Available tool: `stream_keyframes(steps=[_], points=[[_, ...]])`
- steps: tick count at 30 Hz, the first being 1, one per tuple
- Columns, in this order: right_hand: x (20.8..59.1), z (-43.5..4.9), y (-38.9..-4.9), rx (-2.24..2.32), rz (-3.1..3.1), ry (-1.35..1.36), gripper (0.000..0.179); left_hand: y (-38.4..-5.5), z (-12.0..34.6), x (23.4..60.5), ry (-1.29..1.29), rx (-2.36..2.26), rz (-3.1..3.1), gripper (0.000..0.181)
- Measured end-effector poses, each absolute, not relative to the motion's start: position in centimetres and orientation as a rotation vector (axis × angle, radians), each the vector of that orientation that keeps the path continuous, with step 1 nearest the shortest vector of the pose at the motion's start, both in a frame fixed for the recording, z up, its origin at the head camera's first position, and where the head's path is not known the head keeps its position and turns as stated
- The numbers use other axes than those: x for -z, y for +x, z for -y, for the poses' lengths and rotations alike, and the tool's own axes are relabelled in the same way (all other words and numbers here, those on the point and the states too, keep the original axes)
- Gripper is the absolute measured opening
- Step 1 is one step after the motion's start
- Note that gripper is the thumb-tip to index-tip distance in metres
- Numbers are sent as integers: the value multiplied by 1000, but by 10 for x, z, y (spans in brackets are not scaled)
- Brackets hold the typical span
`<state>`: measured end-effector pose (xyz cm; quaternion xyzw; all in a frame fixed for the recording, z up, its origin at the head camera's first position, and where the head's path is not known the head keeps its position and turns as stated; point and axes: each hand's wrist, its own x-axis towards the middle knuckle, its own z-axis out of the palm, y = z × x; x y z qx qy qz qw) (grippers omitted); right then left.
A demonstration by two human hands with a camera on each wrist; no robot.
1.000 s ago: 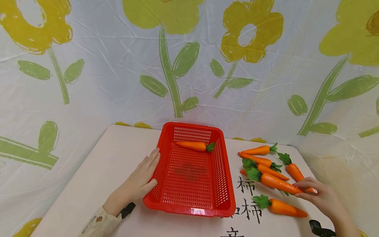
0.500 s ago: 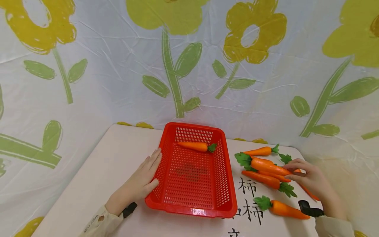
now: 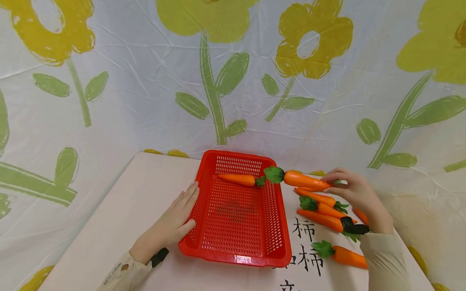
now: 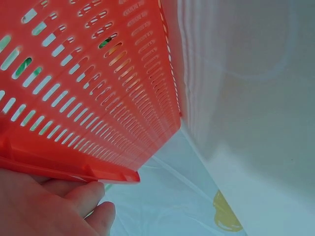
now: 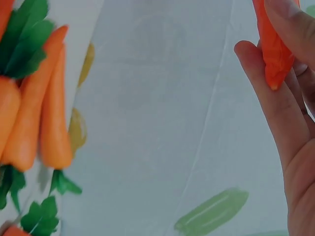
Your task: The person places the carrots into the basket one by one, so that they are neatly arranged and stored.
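Observation:
My right hand (image 3: 354, 190) pinches a carrot (image 3: 305, 180) by its pointed tip, with the leafy end toward the basket's right rim. In the right wrist view, thumb and fingers close around the orange tip (image 5: 276, 54). My left hand (image 3: 174, 216) lies with straight fingers against the left side of a red plastic basket (image 3: 233, 258). The left wrist view has those fingers (image 4: 83, 196) just under the basket rim (image 4: 74, 174). One carrot (image 3: 238, 179) with short green leaves lies inside the basket near its far wall.
Several carrots (image 3: 320, 219) lie in a loose pile right of the basket. A separate carrot (image 3: 347, 257) lies nearer the front, partly behind the right sleeve (image 3: 386, 262). The pale table (image 3: 145, 186) has black printed characters; a flowered cloth (image 3: 145, 81) hangs behind.
My right hand has lifted the carrot off the pile and carried it up and left, so its leaves overlap the basket's right rim. The left hand stays at the basket.

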<state>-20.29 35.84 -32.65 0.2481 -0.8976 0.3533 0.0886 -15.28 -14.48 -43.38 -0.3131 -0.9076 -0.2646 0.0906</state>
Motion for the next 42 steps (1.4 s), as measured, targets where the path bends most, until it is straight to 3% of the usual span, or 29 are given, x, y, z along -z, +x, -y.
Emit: stream_keyframes(steps=[16, 24, 42], points=[[319, -265, -256, -1064, 2753, 828, 19, -153, 145, 436, -923, 782, 2699, 76], [338, -223, -281, -1066, 2816, 902, 21, -152, 146, 434, -921, 791, 2705, 77], [387, -178, -311, -1126, 3050, 690, 23, -152, 146, 434, -932, 799, 2708, 77]])
